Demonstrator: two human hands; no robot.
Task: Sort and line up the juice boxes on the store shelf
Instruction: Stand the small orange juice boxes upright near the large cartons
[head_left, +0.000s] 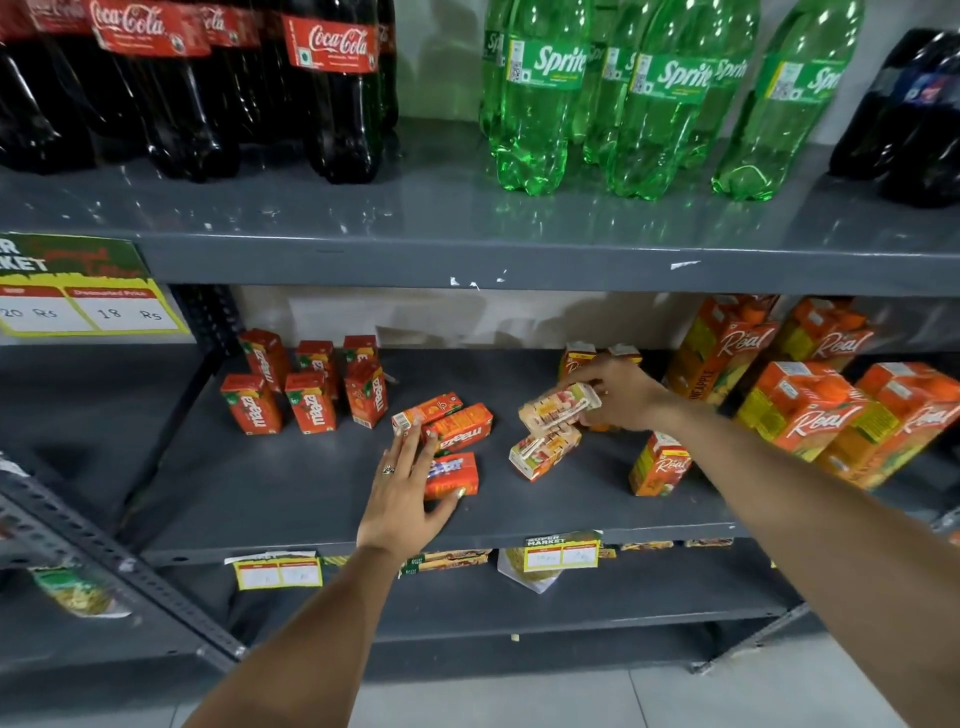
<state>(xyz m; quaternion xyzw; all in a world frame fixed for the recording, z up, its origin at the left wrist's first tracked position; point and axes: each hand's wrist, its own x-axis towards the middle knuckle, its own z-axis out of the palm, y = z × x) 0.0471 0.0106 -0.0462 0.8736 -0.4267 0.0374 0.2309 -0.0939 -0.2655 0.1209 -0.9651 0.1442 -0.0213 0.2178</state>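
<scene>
Several small red Maaza juice boxes (310, 402) stand upright in two rows at the back left of the grey middle shelf (291, 483). Three more red boxes lie flat in the middle: one (427, 410), another (460, 427), and one (451, 476) under my left hand (405, 493), whose thumb and fingers close around it. My right hand (621, 395) holds a pale mixed-fruit juice box (560, 409) lifted above the shelf. A second pale box (543, 451) lies flat below it. A small Real box (660, 464) stands upright to the right.
Large Real cartons (802, 415) crowd the right of the shelf, with two small boxes (576, 358) behind my right hand. Cola bottles (337, 88) and Sprite bottles (535, 93) stand on the shelf above. Price tags (278, 571) hang on the shelf edge.
</scene>
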